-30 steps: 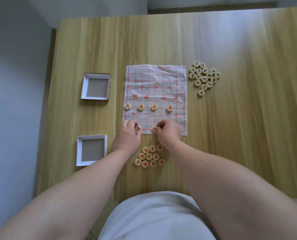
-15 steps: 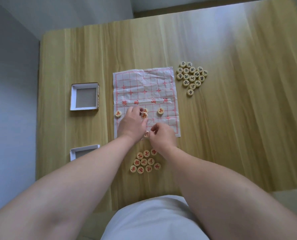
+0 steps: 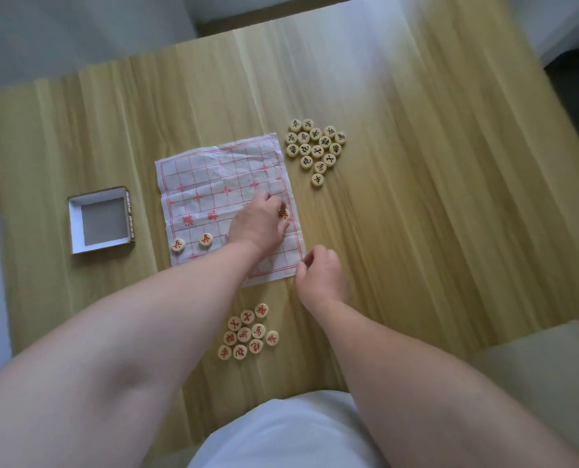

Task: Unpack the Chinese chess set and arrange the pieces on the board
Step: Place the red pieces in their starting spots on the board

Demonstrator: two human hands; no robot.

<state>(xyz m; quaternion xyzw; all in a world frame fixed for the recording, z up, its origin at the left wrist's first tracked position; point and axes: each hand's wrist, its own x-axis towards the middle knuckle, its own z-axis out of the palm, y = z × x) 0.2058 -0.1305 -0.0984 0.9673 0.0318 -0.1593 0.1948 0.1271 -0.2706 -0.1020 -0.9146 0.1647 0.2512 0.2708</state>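
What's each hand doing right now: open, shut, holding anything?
Left hand: pinching a red piece at the board's right edge.
Right hand: fingers curled by the board's near corner; cannot tell if it holds anything.

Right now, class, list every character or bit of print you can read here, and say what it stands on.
"兵": red piece at the board's left edge.
"兵": second red piece beside it.
"士": black-pile piece.
"士": near red-pile piece.
"相": neighbouring red-pile piece.
Blurred: the board's river characters.
Too small: print on the box.
Half hidden: the piece the left hand pinches.
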